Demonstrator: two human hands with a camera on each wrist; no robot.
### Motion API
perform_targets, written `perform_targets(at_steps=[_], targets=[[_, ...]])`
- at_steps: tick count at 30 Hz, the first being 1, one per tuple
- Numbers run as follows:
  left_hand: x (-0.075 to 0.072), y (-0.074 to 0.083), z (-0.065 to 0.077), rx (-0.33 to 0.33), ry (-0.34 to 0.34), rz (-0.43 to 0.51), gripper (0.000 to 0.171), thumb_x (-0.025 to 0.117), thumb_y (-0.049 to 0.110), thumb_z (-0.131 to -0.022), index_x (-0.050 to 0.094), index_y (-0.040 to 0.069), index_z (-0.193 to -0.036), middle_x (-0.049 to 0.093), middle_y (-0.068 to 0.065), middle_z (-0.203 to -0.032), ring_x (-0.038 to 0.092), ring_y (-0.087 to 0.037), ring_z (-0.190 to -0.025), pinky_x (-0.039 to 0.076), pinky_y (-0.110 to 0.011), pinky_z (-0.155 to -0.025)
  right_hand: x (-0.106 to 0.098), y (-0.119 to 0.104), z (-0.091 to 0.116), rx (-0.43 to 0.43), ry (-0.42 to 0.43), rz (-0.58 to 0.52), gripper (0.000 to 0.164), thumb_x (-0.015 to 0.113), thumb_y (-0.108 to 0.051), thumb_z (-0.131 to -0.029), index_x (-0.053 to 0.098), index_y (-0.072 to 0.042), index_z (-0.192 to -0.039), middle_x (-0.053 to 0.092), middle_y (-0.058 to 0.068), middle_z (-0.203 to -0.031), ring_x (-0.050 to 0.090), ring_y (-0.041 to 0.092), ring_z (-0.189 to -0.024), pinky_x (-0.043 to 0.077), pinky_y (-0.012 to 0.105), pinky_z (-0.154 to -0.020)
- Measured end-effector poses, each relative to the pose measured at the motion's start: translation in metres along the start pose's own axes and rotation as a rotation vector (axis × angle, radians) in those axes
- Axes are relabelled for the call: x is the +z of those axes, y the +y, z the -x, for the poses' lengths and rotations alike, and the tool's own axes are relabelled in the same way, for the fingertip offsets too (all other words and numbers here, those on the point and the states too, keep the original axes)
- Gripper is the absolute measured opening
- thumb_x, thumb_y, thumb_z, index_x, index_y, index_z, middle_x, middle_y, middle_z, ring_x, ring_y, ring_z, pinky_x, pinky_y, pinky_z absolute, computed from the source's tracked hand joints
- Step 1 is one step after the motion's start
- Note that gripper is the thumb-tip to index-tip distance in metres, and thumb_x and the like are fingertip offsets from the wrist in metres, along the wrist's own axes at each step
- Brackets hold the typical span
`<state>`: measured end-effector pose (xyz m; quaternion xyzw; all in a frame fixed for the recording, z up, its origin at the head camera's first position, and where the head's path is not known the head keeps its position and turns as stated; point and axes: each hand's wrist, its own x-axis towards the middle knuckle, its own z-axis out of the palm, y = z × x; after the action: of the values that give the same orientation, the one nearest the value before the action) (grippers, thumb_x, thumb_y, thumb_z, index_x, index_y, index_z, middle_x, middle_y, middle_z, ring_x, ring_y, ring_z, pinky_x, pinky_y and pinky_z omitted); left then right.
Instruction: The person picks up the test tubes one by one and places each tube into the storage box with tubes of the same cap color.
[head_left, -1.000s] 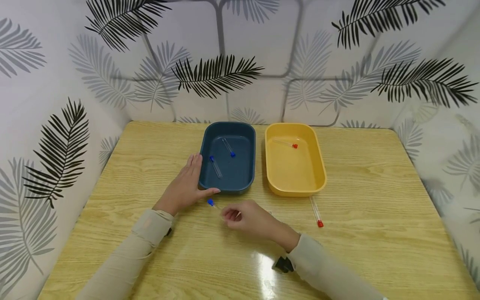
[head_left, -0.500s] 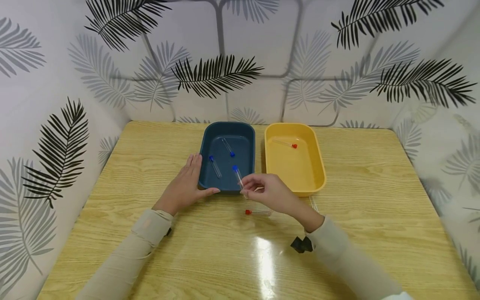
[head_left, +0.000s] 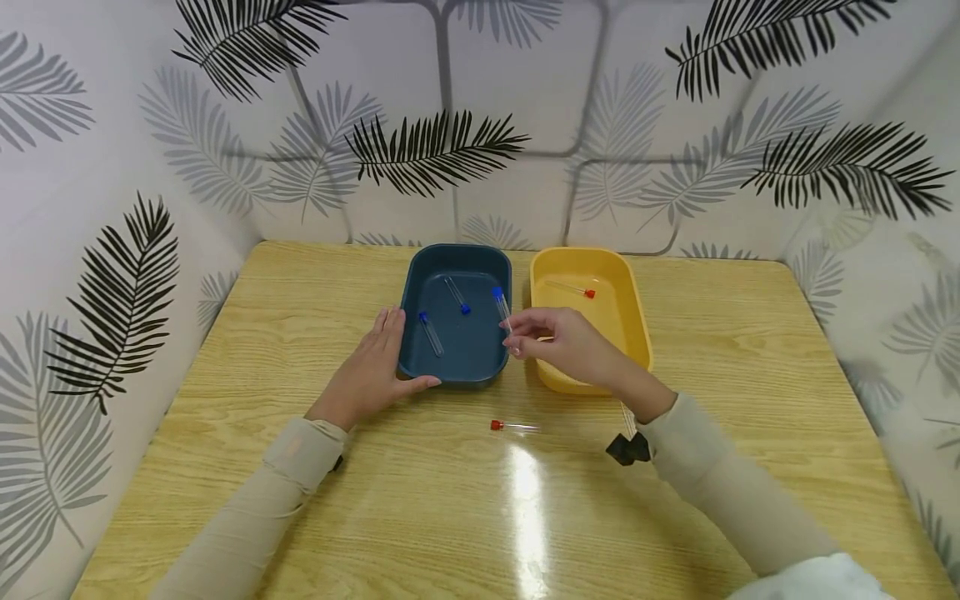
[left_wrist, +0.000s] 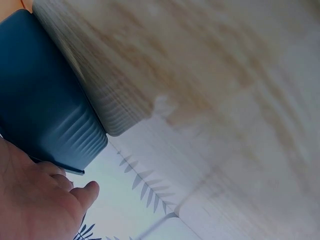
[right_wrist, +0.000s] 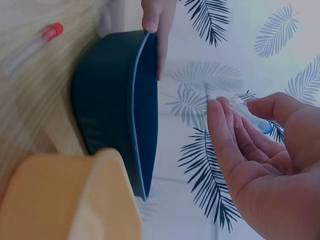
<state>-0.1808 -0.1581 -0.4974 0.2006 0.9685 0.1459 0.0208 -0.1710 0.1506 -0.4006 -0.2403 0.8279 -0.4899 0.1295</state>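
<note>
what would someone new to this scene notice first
Probably the dark blue rounded rectangular tray and, just to its right, the bright yellow rounded rectangular tray, near the back of the pale wood-grain table. The clear, slim, blue-capped tube comes next, pinched in the right hand and seen against the blue tray's right side in the head view. Behind the table, bold black leaf prints stand out on the pale backdrop.

From in front of the blue tray (head_left: 476, 354), a blue-capped tube (head_left: 501, 307) is being carried by the right hand (head_left: 564, 340) to the tray's right rim.
</note>
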Motion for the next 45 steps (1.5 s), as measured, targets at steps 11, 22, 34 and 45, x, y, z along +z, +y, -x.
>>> perform_targets(at_steps=[11, 22, 34, 45], targets=[[-0.001, 0.000, 0.001, 0.002, -0.001, 0.010, 0.116, 0.038, 0.084, -0.071, -0.002, 0.008, -0.149, 0.000, -0.010, -0.155, -0.006, -0.022, -0.141, 0.015, -0.043, -0.112, -0.033, -0.006, -0.022, 0.032, -0.020, -0.127, 0.027, 0.057, -0.007, -0.092, 0.058, 0.006, -0.115, 0.066, 0.017, -0.096, 0.064, 0.029, -0.088, 0.053, 0.039, -0.079], [0.001, -0.002, 0.000, 0.009, 0.006, 0.003, 0.116, 0.038, 0.084, -0.071, -0.003, 0.008, -0.149, 0.003, -0.013, -0.155, -0.004, -0.023, -0.141, 0.015, -0.044, -0.111, -0.049, -0.010, -0.047, 0.044, -0.052, -0.265, 0.035, 0.053, -0.010, -0.095, 0.052, 0.008, -0.124, 0.063, 0.019, -0.106, 0.064, 0.027, -0.095, 0.052, 0.037, -0.082], [0.000, -0.002, -0.001, -0.005, 0.001, 0.015, 0.117, 0.039, 0.085, -0.071, -0.003, 0.009, -0.149, 0.003, -0.010, -0.155, -0.007, -0.019, -0.140, 0.014, -0.041, -0.112, -0.044, -0.005, -0.086, 0.143, -0.048, -0.193, 0.029, 0.051, -0.009, -0.096, 0.056, 0.004, -0.121, 0.064, 0.019, -0.105, 0.065, 0.024, -0.091, 0.053, 0.032, -0.079], [0.000, -0.003, -0.002, -0.009, -0.013, 0.012, 0.117, 0.038, 0.085, -0.070, -0.004, 0.009, -0.149, -0.001, -0.008, -0.155, -0.009, -0.019, -0.140, 0.014, -0.041, -0.112, -0.017, 0.007, -0.124, 0.239, -0.098, -0.280, 0.027, 0.053, -0.006, -0.095, 0.057, 0.006, -0.118, 0.063, 0.019, -0.104, 0.063, 0.029, -0.096, 0.051, 0.039, -0.083]])
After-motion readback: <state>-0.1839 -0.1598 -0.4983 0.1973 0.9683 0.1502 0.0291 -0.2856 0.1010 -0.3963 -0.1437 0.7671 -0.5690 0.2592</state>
